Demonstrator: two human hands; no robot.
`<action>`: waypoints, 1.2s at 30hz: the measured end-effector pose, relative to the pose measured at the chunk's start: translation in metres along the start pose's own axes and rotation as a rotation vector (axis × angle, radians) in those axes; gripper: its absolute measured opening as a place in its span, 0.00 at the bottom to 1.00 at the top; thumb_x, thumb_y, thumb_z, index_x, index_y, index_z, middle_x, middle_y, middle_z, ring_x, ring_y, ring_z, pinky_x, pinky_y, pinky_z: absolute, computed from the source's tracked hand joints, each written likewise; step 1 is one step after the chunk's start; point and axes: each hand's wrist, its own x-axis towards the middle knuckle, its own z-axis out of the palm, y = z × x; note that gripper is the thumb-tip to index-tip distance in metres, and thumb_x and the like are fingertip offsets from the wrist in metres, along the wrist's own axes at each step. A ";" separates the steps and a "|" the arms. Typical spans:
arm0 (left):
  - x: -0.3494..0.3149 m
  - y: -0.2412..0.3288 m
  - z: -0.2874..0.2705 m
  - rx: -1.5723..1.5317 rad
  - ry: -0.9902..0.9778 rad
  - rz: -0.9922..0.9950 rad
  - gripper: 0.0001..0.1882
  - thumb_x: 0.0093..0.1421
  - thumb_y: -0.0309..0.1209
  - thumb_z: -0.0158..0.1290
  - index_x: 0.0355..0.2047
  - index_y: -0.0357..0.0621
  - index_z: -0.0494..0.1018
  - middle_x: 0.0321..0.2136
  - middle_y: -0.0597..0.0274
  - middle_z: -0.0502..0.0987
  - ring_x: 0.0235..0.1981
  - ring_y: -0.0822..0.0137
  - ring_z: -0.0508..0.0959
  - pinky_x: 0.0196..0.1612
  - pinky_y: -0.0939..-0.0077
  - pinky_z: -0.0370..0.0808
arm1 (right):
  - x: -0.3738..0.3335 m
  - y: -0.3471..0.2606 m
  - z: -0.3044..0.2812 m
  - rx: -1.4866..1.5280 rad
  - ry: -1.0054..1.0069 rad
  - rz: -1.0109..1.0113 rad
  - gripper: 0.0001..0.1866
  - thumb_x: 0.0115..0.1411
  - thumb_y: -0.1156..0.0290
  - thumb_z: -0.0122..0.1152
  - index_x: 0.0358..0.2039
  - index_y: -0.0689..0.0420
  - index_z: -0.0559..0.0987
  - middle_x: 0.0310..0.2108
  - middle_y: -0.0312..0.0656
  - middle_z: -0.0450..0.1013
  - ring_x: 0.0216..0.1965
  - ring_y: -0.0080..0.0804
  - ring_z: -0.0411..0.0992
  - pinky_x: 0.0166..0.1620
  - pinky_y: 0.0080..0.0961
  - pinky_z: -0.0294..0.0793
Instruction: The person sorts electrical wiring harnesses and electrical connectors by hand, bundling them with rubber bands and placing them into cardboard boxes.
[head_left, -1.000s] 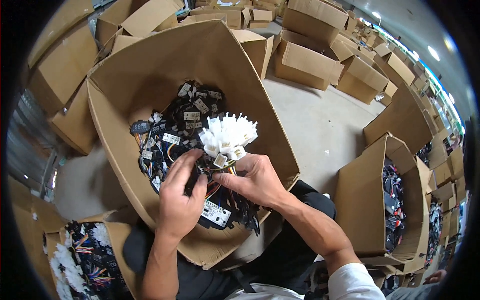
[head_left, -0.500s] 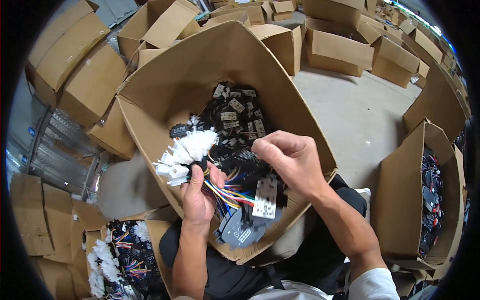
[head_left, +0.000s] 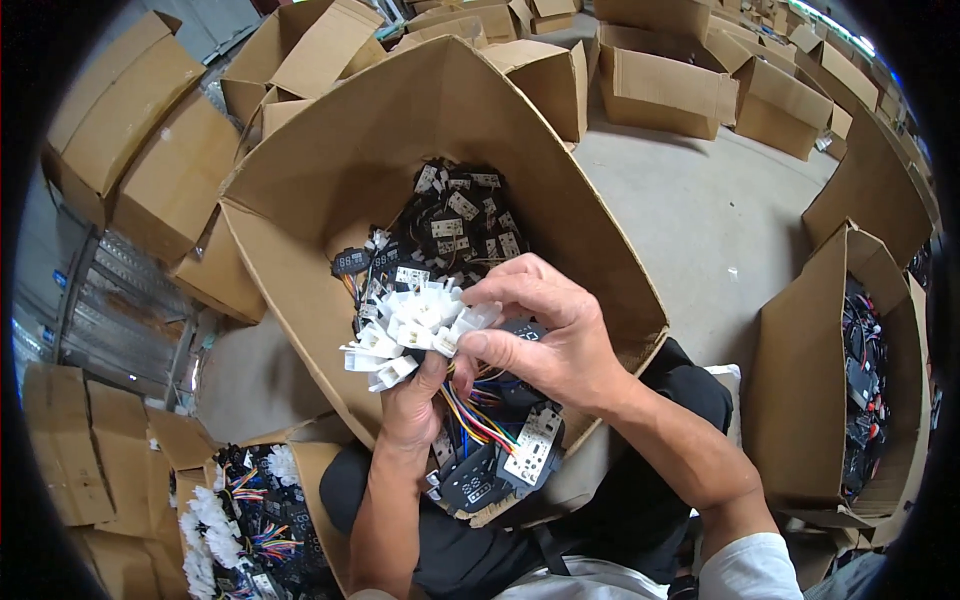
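White plastic connectors (head_left: 420, 315), hard and boxy, fanned out in a bunch above the left hand (head_left: 410, 415), whose fingers were closed round the coloured wires (head_left: 475, 425) just below. The right hand (head_left: 560, 340) appeared to pinch a connector at the bunch's right edge between thumb and fingers. A slack left grip could have let the bundle splay apart; a hard tug might have strained the thin, glossy wires — or their joints at the pale, flat circuit board (head_left: 535, 445). Near it hung a smooth, curved black display panel (head_left: 475, 485), liable to snag its neighbours. The bunch sat over the big carton (head_left: 370, 150) — matte brown cardboard, with a jumbled heap of boards (head_left: 463, 207) inside.
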 end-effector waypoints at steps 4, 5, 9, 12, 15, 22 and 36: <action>0.001 0.002 0.003 0.077 -0.044 0.034 0.28 0.61 0.43 0.62 0.54 0.38 0.69 0.34 0.60 0.78 0.26 0.70 0.77 0.24 0.79 0.73 | 0.004 -0.005 -0.002 -0.202 0.038 -0.199 0.12 0.56 0.75 0.72 0.41 0.62 0.84 0.36 0.39 0.73 0.39 0.27 0.72 0.41 0.23 0.73; 0.000 0.002 0.004 0.076 -0.033 0.036 0.28 0.61 0.43 0.61 0.54 0.38 0.69 0.34 0.60 0.78 0.26 0.69 0.77 0.24 0.79 0.73 | 0.002 -0.006 0.001 -0.142 0.051 -0.160 0.11 0.55 0.75 0.72 0.39 0.61 0.84 0.33 0.38 0.74 0.38 0.30 0.71 0.41 0.26 0.72; -0.002 -0.002 -0.008 0.010 -0.004 0.019 0.25 0.63 0.43 0.59 0.52 0.38 0.71 0.37 0.58 0.79 0.28 0.69 0.77 0.25 0.79 0.73 | 0.001 -0.011 0.000 -0.256 -0.024 -0.209 0.10 0.54 0.79 0.69 0.38 0.61 0.82 0.34 0.41 0.73 0.39 0.34 0.71 0.42 0.28 0.72; -0.002 0.003 -0.010 0.017 0.103 0.071 0.22 0.64 0.43 0.58 0.50 0.39 0.73 0.37 0.57 0.79 0.30 0.69 0.77 0.28 0.78 0.73 | -0.007 -0.009 0.004 -0.276 -0.088 -0.212 0.09 0.52 0.81 0.66 0.35 0.61 0.79 0.34 0.43 0.72 0.40 0.37 0.72 0.44 0.30 0.73; -0.003 0.011 -0.011 0.028 0.018 0.066 0.20 0.62 0.41 0.61 0.47 0.40 0.74 0.40 0.57 0.79 0.30 0.70 0.76 0.30 0.78 0.72 | -0.012 -0.005 0.004 -0.287 -0.126 -0.231 0.08 0.52 0.81 0.64 0.34 0.61 0.76 0.35 0.45 0.71 0.38 0.39 0.74 0.41 0.31 0.75; -0.007 0.002 -0.017 0.184 -0.046 0.086 0.19 0.59 0.34 0.65 0.48 0.41 0.75 0.44 0.59 0.78 0.39 0.71 0.78 0.38 0.75 0.77 | -0.011 -0.007 0.007 -0.270 -0.095 -0.232 0.18 0.51 0.68 0.75 0.36 0.62 0.76 0.33 0.44 0.73 0.34 0.35 0.74 0.38 0.27 0.74; -0.006 -0.002 -0.008 0.228 0.073 0.038 0.18 0.60 0.35 0.65 0.47 0.42 0.76 0.40 0.63 0.80 0.41 0.72 0.78 0.42 0.77 0.76 | -0.012 -0.007 0.016 -0.273 -0.044 -0.230 0.11 0.50 0.75 0.67 0.33 0.63 0.75 0.31 0.46 0.72 0.31 0.41 0.73 0.35 0.31 0.75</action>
